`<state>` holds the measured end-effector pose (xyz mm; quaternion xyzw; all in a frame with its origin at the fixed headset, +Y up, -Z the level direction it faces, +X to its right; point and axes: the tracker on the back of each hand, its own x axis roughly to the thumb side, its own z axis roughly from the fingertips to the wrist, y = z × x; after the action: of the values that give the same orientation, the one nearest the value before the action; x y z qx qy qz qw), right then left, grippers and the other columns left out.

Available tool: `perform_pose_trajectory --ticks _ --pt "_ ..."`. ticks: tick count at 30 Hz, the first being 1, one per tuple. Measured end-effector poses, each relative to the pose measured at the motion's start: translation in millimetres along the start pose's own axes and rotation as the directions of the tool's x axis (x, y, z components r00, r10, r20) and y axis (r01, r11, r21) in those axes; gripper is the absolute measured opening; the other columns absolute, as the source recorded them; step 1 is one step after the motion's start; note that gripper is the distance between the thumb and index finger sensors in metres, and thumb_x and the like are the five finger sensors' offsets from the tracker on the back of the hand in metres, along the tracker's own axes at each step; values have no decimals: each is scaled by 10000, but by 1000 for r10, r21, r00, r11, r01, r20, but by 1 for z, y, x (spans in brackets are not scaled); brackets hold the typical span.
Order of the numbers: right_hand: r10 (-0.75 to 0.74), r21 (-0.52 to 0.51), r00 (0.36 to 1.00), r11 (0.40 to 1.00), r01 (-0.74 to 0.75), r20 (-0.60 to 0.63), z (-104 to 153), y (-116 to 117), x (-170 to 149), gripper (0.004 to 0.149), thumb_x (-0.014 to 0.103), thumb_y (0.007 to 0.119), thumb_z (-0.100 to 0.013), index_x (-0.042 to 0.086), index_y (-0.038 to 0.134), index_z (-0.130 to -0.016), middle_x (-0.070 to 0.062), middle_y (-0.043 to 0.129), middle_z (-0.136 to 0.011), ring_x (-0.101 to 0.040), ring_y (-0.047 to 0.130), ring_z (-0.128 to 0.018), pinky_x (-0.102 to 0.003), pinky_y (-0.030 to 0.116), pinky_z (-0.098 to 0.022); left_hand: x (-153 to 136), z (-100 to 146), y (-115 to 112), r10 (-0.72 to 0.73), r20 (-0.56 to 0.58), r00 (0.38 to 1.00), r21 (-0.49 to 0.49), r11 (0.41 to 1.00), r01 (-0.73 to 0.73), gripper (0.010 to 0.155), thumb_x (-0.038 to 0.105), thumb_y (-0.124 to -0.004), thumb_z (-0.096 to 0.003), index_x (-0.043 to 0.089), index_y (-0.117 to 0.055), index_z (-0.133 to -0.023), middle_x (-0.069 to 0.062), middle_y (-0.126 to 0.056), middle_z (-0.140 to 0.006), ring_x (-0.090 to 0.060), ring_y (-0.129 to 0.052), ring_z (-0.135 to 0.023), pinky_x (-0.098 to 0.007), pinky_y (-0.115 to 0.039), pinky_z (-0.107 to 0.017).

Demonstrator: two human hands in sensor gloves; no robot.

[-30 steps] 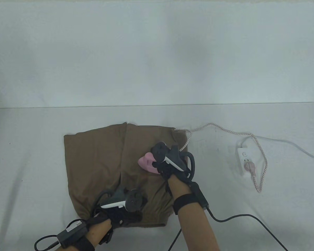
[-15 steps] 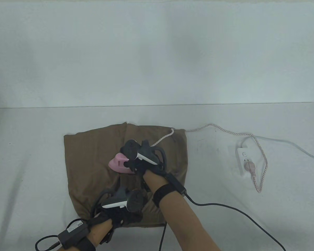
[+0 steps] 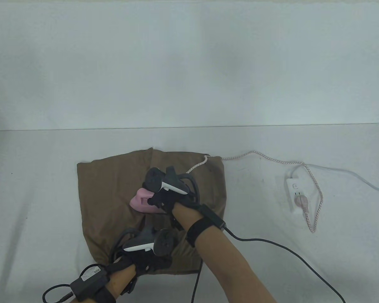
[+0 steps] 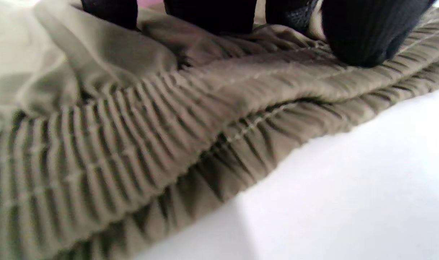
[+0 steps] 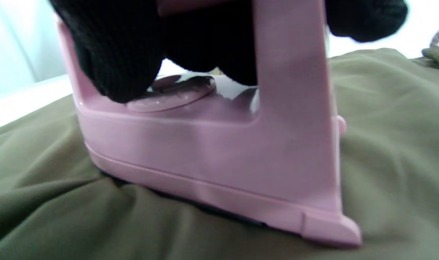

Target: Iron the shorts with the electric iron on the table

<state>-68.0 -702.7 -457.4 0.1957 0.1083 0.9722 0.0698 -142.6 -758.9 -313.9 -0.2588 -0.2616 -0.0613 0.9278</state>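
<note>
Olive-brown shorts (image 3: 113, 189) lie flat on the white table (image 3: 34, 189), with the elastic waistband (image 4: 132, 144) at the near edge. My right hand (image 3: 164, 199) grips the handle of a small pink iron (image 3: 140, 202), whose soleplate sits on the middle of the shorts; the right wrist view shows the iron (image 5: 219, 144) on the fabric (image 5: 385, 126). My left hand (image 3: 148, 258) presses on the waistband, and its fingertips (image 4: 360, 36) touch the gathered cloth.
The iron's braided cord (image 3: 255, 153) runs right across the table to a plug in a white power strip (image 3: 295, 194). Black glove cables (image 3: 271, 246) trail to the lower right. A white wall rises behind the table.
My right hand has slid the iron leftward across the shorts, from the right leg to the middle. My left hand has stayed on the waistband.
</note>
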Motion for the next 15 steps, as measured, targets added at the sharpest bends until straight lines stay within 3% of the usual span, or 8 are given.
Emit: perform_pose_trajectory --ticks 15 --pt "29 3 996 1000 -29 -83 39 -9 -71 604 492 935 -435 451 688 -984 152 901 -730 -104 961 -598 -504 817 -422 1 0 0 -10 2 1000 -4 1000 10 746 601 -734 -492 394 -403 -1128 10 -358 -1191 -305 -481 -1080 -665 -470 -774"
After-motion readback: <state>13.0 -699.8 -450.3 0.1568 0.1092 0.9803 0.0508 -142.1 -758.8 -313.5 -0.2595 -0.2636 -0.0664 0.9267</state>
